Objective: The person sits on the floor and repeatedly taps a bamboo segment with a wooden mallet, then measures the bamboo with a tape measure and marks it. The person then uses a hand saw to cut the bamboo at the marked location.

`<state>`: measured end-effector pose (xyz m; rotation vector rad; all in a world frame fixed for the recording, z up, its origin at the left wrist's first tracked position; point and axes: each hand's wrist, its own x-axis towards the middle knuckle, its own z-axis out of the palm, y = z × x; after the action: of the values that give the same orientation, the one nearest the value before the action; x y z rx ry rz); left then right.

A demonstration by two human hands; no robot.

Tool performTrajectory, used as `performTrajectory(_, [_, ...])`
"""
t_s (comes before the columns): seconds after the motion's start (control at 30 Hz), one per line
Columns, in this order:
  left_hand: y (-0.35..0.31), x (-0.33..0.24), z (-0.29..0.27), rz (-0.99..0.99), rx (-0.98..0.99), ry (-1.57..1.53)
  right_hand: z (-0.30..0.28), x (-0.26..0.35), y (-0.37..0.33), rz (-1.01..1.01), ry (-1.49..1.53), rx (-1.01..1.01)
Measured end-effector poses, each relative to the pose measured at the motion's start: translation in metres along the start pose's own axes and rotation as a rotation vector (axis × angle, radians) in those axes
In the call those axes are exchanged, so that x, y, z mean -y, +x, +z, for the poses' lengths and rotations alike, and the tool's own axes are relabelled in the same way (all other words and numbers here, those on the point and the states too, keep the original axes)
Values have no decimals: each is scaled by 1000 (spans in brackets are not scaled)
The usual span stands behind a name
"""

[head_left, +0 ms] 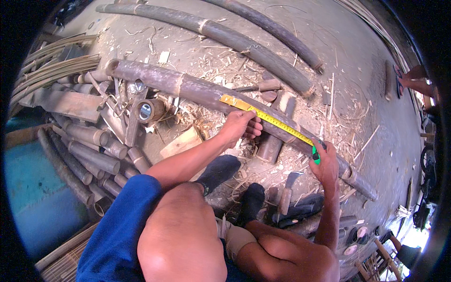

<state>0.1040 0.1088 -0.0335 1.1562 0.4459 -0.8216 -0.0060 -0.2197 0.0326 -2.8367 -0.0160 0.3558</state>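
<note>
A thick bamboo pole lies slantwise in front of me, from the upper left down to the right. Along its side runs the yellow blade of a tape measure. My left hand is closed on the blade, thumb and forefinger pressing it against the bamboo. Just left of those fingers, a flat orange-yellow strip lies on the pole; whether it belongs to the blade I cannot tell. Farther right, my right hand is wrapped round the green and black tape case, at the pole's near side.
Two more bamboo poles lie beyond, among wood shavings. Short bamboo pieces are piled at left beside a blue surface. A curved-blade knife lies near my feet. At far right another person's foot shows.
</note>
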Motion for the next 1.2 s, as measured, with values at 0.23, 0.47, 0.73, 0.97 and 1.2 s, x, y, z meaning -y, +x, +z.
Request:
performTrajectory(0.23, [5,-1,0,-16,-28,6,6,-3,3,-59,-25,-59])
performTrajectory(0.47, [11,0,-6,-15,-64,109,7,-3,5,-75,-26,-42])
performTrajectory(0.73, [12,-4,-8,9,-113,180,13,-6,9,-69,-34,-55])
performTrajectory(0.97, [13,-1,-10,49,-102,227,11,-3,11,-10,-66,21])
performTrajectory(1.2, [6,-2,-6,122,-120,360,11,-2,10,-19,-61,-15])
